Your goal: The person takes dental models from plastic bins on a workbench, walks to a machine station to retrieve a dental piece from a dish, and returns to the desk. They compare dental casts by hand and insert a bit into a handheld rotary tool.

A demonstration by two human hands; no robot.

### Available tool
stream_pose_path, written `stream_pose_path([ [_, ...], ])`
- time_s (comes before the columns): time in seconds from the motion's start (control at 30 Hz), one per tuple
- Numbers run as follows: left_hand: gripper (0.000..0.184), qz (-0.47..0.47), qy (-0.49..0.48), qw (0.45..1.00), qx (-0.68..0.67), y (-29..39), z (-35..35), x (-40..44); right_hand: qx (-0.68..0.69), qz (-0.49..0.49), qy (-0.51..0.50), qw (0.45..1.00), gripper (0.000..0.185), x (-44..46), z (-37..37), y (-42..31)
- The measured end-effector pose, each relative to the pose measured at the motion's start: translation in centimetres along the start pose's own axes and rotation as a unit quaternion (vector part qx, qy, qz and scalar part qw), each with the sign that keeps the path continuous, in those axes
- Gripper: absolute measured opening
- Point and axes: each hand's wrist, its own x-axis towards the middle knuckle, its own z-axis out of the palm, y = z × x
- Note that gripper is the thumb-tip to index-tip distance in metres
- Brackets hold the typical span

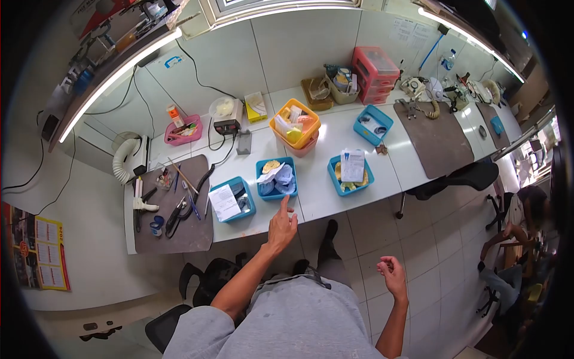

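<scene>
My left hand [282,226] is just below the front rim of a blue tray [277,194], index finger stretched toward it and the other fingers loosely bent, holding nothing. That tray holds a yellowish cast, paper and blue plastic. To its left, another blue tray [249,213] carries a white printed sheet [225,202]. My right hand [392,276] hangs over the floor away from the table, fingers curled but apart, with nothing in it. Further right on the table, a blue tray [335,179] contains yellowish casts with a paper slip [353,165] on top.
Stacked yellow and pink bins [312,139] stand behind the trays. A brown mat [200,230] with hand tools lies left, a second mat [435,140] right. Red drawers [375,72] are against the wall. A chair [218,281] is beside me; people sit far right.
</scene>
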Motion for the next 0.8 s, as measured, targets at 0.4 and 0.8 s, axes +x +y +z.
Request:
stream_pose_path([
  [0.4, 0.048, -0.152, -0.516, 0.830, 0.150, -21.3, 10.9, -17.3, -0.250, 0.310, 0.149, 0.905, 0.045, -20.4, 3.3, 21.1],
  [0.8, 0.044, 0.504, -0.688, 0.455, 0.258, 12.6, 40.1, -26.6, 0.279, 0.260, 0.285, 0.879, 0.050, -41.0, 14.3, 40.3],
])
